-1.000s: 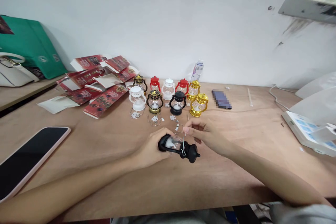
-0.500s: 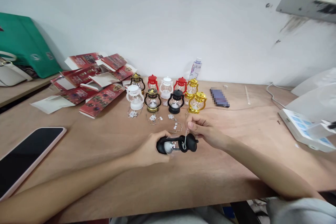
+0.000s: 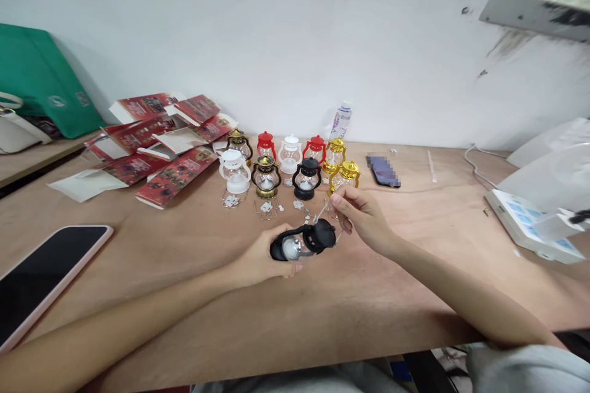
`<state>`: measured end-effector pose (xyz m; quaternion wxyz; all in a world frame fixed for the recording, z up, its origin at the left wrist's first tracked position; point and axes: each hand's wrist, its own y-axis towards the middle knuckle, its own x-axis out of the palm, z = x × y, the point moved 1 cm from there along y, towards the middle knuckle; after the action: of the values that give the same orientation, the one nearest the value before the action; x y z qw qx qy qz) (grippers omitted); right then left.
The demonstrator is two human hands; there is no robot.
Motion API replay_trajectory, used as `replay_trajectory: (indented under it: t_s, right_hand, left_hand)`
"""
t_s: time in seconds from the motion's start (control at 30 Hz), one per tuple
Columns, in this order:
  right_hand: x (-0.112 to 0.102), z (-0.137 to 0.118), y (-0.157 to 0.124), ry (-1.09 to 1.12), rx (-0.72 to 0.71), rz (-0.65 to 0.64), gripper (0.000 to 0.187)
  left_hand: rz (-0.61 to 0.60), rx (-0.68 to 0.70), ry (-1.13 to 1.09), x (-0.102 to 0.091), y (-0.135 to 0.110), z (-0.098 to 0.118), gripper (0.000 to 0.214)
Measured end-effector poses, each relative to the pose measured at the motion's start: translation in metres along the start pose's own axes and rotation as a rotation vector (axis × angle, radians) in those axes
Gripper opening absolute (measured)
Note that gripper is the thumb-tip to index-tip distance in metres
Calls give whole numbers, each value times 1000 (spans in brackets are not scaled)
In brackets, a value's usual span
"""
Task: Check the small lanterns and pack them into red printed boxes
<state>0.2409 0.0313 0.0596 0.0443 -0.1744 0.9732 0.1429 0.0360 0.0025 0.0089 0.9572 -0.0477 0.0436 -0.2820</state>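
My left hand (image 3: 262,258) grips a small black toy lantern (image 3: 302,241) that lies tilted on its side just above the wooden table (image 3: 322,313). My right hand (image 3: 362,216) pinches a thin wire handle (image 3: 322,212) at the lantern's top end. Behind the hands stand several small lanterns: white (image 3: 235,173), bronze (image 3: 265,177), black (image 3: 306,180), gold (image 3: 346,175) and red (image 3: 266,144) ones. Loose wire handles and small white tabs (image 3: 267,207) lie in front of that row.
Opened red boxes (image 3: 175,175) lie at the back left. A phone with a pink case (image 3: 41,276) rests at the left edge. A dark phone (image 3: 383,171), a plastic bottle (image 3: 340,121), a white device (image 3: 534,227) and a green bag (image 3: 41,89) are also around.
The black lantern has been turned and lifted a little toward the far side. My right hand moved up and back with the wire handle. The view drifted slightly.
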Motion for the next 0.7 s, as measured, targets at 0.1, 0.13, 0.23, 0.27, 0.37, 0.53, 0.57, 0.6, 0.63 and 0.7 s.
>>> replay_trajectory:
  t_s: [0.1, 0.13, 0.23, 0.27, 0.37, 0.53, 0.57, 0.6, 0.63, 0.7]
  right_hand:
    - [-2, 7, 5, -55, 16, 24, 45]
    - [-1, 10, 6, -55, 20, 32, 47]
    - [5, 18, 5, 36, 46, 57, 51]
    - [8, 20, 4, 105, 66, 51, 51]
    - [21, 24, -2, 373, 182, -9, 50]
    - [29, 17, -7, 525, 250, 5, 45]
    - [26, 15, -6, 504, 224, 39, 44]
    - [21, 12, -3, 467, 185, 82, 43]
    - [14, 9, 0, 403, 137, 129, 42]
    - [-3, 1, 6, 166, 18, 191, 41]
  left_hand:
    - [-12, -41, -88, 1, -1, 1, 45]
    - [-13, -46, -86, 1, -2, 1, 45]
    - [-46, -74, -63, 1, -3, -1, 46]
    - [-54, -85, -55, 1, -4, -3, 45]
    - [-30, -110, -24, -1, -2, -9, 44]
    - [4, -86, -13, -5, 2, -13, 45]
    - [20, -74, -45, -5, 2, -12, 46]
    - [42, -60, -87, -6, 2, -11, 47]
    - [69, -46, -131, -6, 1, -10, 49]
    - [134, -15, -214, -6, 1, -7, 51]
